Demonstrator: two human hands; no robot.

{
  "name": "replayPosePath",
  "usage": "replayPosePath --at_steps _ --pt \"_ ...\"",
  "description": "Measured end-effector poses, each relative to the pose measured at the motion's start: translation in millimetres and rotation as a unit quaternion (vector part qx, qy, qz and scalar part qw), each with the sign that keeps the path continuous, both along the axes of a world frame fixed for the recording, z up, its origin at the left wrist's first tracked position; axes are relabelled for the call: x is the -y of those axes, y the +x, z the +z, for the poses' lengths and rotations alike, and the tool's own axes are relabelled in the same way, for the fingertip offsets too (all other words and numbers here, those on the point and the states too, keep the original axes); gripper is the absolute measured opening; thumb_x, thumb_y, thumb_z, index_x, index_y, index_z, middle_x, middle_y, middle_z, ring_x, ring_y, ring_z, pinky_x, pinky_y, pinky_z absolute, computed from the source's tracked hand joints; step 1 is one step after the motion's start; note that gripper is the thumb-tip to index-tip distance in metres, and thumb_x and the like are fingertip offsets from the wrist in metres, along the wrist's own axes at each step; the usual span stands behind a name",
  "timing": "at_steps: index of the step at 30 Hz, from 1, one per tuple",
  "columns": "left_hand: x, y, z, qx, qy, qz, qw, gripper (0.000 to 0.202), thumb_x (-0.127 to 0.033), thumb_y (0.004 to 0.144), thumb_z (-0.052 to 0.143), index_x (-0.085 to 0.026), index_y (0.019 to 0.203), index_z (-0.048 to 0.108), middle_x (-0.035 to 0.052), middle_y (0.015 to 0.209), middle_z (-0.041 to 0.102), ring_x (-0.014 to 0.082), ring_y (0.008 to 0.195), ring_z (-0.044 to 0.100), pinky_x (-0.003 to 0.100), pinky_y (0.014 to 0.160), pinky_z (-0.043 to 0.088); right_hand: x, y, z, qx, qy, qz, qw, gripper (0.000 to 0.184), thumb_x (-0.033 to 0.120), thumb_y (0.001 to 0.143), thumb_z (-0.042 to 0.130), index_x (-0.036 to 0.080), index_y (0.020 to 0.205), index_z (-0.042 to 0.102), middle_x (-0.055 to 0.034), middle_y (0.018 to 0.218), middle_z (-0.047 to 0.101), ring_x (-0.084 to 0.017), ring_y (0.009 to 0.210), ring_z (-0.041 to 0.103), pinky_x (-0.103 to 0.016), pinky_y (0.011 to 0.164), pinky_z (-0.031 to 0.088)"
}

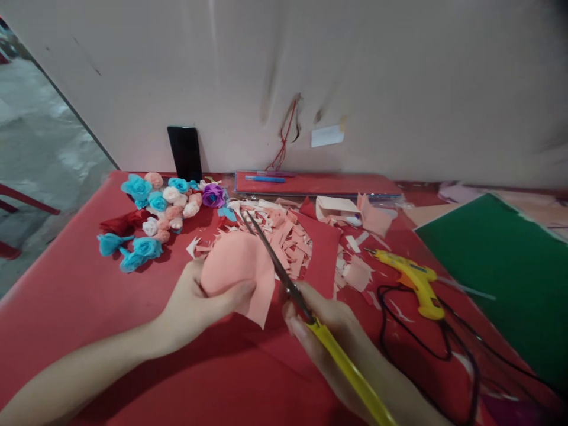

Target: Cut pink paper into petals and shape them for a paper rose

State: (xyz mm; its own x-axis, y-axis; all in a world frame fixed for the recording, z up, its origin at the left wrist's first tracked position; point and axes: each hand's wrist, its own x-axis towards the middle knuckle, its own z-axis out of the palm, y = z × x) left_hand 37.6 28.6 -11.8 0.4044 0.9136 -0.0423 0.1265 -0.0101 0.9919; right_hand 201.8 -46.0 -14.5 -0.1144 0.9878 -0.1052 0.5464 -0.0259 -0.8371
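My left hand (202, 302) pinches a piece of pink paper (235, 263), thumb on the near face and fingers behind. The paper has a rounded left side and a straight-edged flap hanging at the lower right. In my right hand (322, 331) is a pair of scissors (290, 287) with yellow handles, its blades pointing up and away along the paper's right edge. The blade tips look slightly parted; whether they touch the paper I cannot tell. Behind the paper lies a heap of pink paper scraps (288, 239) on the red table (146, 319).
Blue, pink, white and purple paper flowers (146, 248) lie at the left, near a phone (185, 152) leaning on the wall. A yellow glue gun (415, 281) with a looping black cord rests at the right beside a green sheet (492, 266). Pens (266, 178) lie at the back.
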Motion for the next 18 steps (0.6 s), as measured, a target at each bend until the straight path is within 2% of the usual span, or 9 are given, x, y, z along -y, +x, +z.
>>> replayPosePath --at_steps 5,9,12,14,16,18 --pt "-1 0 1.5 -0.006 -0.002 0.0 1.0 0.022 -0.02 0.062 0.059 -0.014 0.044 0.048 -0.0052 0.036 0.04 0.004 0.032 0.031 0.015 0.031 0.029 -2 -2 6.2 0.034 -0.005 -0.007 0.999 0.014 0.025 0.082 0.039 0.021 0.069 0.04 0.0071 0.046 0.037 -0.007 0.037 0.035 -0.018 0.034 0.024" --pt "-2 -2 1.5 -0.01 0.011 0.003 1.0 0.016 -0.021 0.062 0.061 -0.013 0.049 0.057 -0.0014 0.044 0.052 0.0073 0.038 0.044 0.016 0.036 0.039 -4 -6 8.2 0.028 -0.001 -0.064 0.998 0.019 0.031 0.078 0.045 0.021 0.063 0.04 0.0071 0.044 0.035 -0.007 0.037 0.033 -0.018 0.036 0.027" --pt "-2 -3 -0.4 -0.003 0.012 -0.005 1.0 0.013 -0.023 0.064 0.061 -0.013 0.056 0.063 0.0016 0.052 0.06 0.011 0.046 0.053 0.017 0.042 0.045 -5 -8 5.1 -0.066 0.002 -0.14 0.988 0.016 0.033 0.078 0.044 0.02 0.068 0.046 0.0065 0.045 0.041 -0.007 0.037 0.035 -0.019 0.036 0.029" --pt "-1 -2 -2.9 -0.005 0.007 -0.009 1.0 0.017 -0.026 0.066 0.061 -0.013 0.055 0.063 0.0026 0.053 0.061 0.0123 0.049 0.054 0.018 0.045 0.046 -5 -9 3.0 -0.159 -0.01 -0.182 0.97 0.014 0.034 0.078 0.045 0.02 0.076 0.049 0.0062 0.048 0.043 -0.006 0.036 0.034 -0.018 0.035 0.029" --pt "1 -1 -5.8 -0.02 0.002 -0.011 1.0 0.022 -0.029 0.067 0.06 -0.012 0.053 0.062 0.0029 0.052 0.06 0.0122 0.049 0.054 0.018 0.045 0.046 -6 -9 1.3 -0.238 -0.031 -0.187 0.953 0.017 0.034 0.072 0.056 0.021 0.081 0.049 0.0074 0.05 0.041 -0.006 0.037 0.033 -0.016 0.034 0.029" --pt "4 1 -8.2 -0.041 -0.001 -0.019 0.999 0.027 -0.032 0.068 0.059 -0.012 0.05 0.06 0.0028 0.05 0.059 0.0117 0.048 0.052 0.019 0.046 0.044 -7 -11 -0.5 -0.276 -0.053 -0.184 0.942 0.027 0.028 0.061 0.068 0.022 0.079 0.049 0.0079 0.052 0.041 -0.006 0.04 0.036 -0.015 0.036 0.033"
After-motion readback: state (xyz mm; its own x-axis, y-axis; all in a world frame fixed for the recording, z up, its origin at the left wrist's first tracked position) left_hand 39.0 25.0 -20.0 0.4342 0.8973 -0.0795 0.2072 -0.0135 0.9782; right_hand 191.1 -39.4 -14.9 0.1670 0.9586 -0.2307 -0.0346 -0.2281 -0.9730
